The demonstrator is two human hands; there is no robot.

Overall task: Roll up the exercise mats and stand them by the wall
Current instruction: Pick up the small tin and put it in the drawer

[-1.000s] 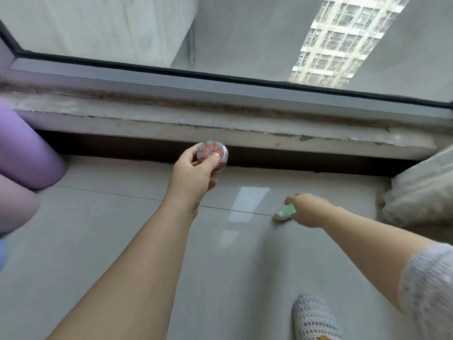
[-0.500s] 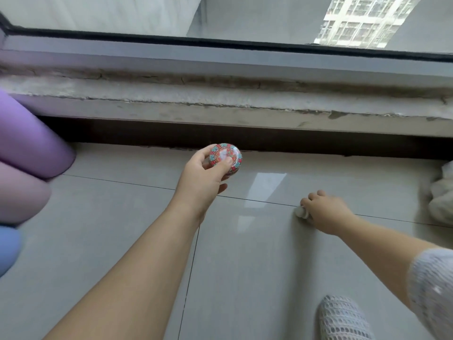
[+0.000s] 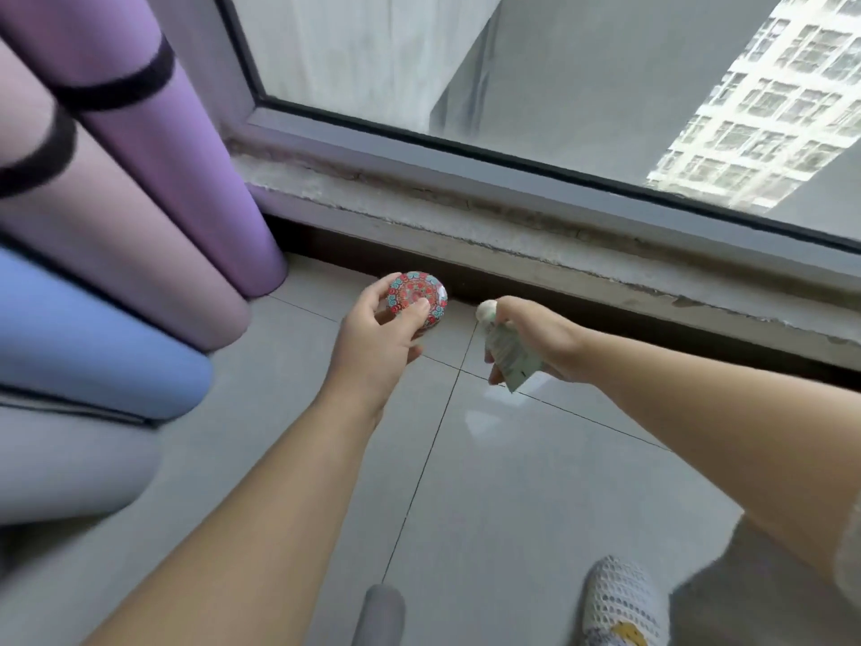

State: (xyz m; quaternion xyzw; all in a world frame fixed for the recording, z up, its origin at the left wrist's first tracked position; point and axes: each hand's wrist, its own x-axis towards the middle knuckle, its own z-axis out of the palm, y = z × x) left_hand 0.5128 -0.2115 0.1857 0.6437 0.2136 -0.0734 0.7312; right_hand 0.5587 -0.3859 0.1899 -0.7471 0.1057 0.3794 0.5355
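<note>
Both hands hold small things above the tiled floor; the rolled mats stand along its left edge.

The left hand grasps a round red-and-teal patterned tin, thumb on its lid and fingers curled round its rim. The right hand is clenched round a pale green tube whose white cap points toward the window sill. Four rolled mats stand side by side with their lower ends on the floor: the purple mat in the far left corner by the sill, then the pink mat, the blue mat and the grey mat nearest the camera. Black straps circle the purple and pink ones. A white mesh shoe stands at the floor's near edge.
</note>
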